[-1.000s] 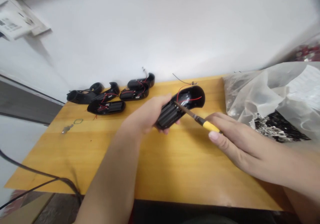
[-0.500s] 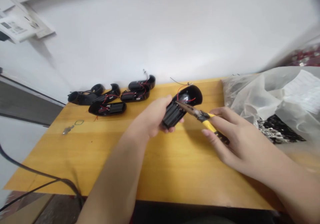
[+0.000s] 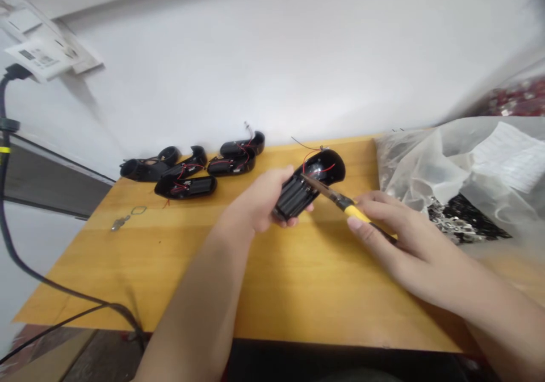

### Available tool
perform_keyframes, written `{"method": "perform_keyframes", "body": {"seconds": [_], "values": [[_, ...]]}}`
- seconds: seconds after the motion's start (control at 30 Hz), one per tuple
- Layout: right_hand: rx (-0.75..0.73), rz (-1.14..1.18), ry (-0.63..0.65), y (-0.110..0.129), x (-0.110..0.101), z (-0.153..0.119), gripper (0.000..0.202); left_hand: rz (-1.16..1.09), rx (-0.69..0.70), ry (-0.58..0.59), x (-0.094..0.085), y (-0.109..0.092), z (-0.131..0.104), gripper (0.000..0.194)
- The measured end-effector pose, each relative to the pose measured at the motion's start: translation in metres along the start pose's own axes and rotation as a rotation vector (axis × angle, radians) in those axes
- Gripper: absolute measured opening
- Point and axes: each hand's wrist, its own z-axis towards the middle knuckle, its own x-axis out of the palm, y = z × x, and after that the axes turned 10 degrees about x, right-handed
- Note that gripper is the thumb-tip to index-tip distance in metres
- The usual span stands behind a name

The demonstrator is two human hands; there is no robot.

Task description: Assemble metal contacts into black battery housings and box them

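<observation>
My left hand is closed round a black plastic housing with battery slots and a curved, hollow far end. Red wires and a thin dark wire come out of it. In my right hand are long-nose pliers with yellow and black handles. Their jaws reach the housing at the upper end of the battery slots, near the red wire. Whether the tips grip anything there is too small to tell.
Several similar black housings with red wires lie at the table's back left. Keys on a green loop lie nearer. A clear plastic bag holding small metal parts sits at the right. Black cables hang at the left.
The pliers have rolled in my right hand, so they now show edge-on, with the jaws still at the same part of the housing. My left hand holds the housing almost unmoved.
</observation>
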Motion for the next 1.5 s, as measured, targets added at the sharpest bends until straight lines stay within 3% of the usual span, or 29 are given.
{"method": "perform_keyframes", "body": {"seconds": [0.13, 0.3, 0.5, 0.67, 0.77, 0.9, 1.3, 1.5], "values": [[0.160, 0.175, 0.080, 0.003, -0.010, -0.003, 0.045, 0.030, 0.018, 0.038, -0.003, -0.002, -0.004, 0.049], [0.368, 0.223, 0.093, 0.004, -0.018, -0.005, 0.056, 0.076, 0.030, 0.082, -0.005, -0.002, -0.007, 0.050], [0.283, 0.180, 0.070, 0.003, -0.016, -0.005, 0.046, 0.114, 0.067, 0.061, -0.005, 0.000, -0.007, 0.050], [0.036, 0.060, 0.021, 0.005, -0.013, -0.003, 0.033, 0.144, 0.084, 0.077, -0.005, 0.002, -0.007, 0.055], [-0.111, -0.082, -0.008, 0.002, -0.013, -0.003, 0.036, 0.177, 0.099, 0.092, -0.005, 0.003, -0.008, 0.058], [-0.209, -0.241, -0.012, -0.006, -0.012, -0.006, 0.035, 0.175, 0.132, 0.105, -0.005, 0.005, -0.008, 0.060], [-0.135, -0.237, -0.020, -0.012, -0.009, -0.007, 0.033, 0.164, 0.121, 0.089, -0.004, 0.003, -0.007, 0.055], [0.160, 0.120, 0.109, -0.002, -0.021, -0.014, 0.041, 0.201, 0.165, 0.096, -0.005, 0.003, -0.009, 0.057]]}}
